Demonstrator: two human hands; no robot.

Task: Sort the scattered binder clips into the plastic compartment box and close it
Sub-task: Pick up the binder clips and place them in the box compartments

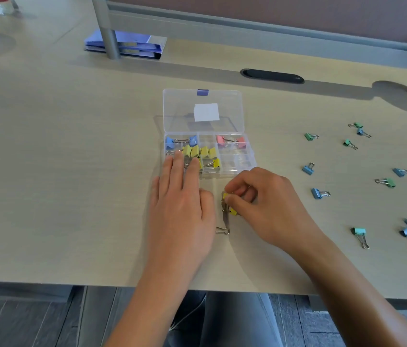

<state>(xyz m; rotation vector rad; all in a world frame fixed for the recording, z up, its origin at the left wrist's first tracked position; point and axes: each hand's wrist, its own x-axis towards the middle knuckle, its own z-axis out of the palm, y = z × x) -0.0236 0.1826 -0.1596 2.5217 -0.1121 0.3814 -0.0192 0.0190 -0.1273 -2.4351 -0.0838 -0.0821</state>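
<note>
A clear plastic compartment box [237, 164] lies open mid-table, its lid [202, 110] folded back with a purple latch. Inside are blue clips [181, 141], pink clips [230, 141] and several yellow clips [203, 152]. My left hand [182, 204] rests flat, fingertips on the box's front-left compartments. Just in front of the box, my right hand [265, 204] pinches yellow binder clips [228, 204] against the table. A wire clip handle [223, 230] pokes out below my left hand. Several blue and green clips [318, 193] lie scattered to the right.
Purple folders [132, 47] lie at the back behind a grey divider post [108, 33]. A black cable slot [272, 75] sits behind the box. The table's front edge [97, 284] runs below my forearms. A bottle [1, 5] stands far back left.
</note>
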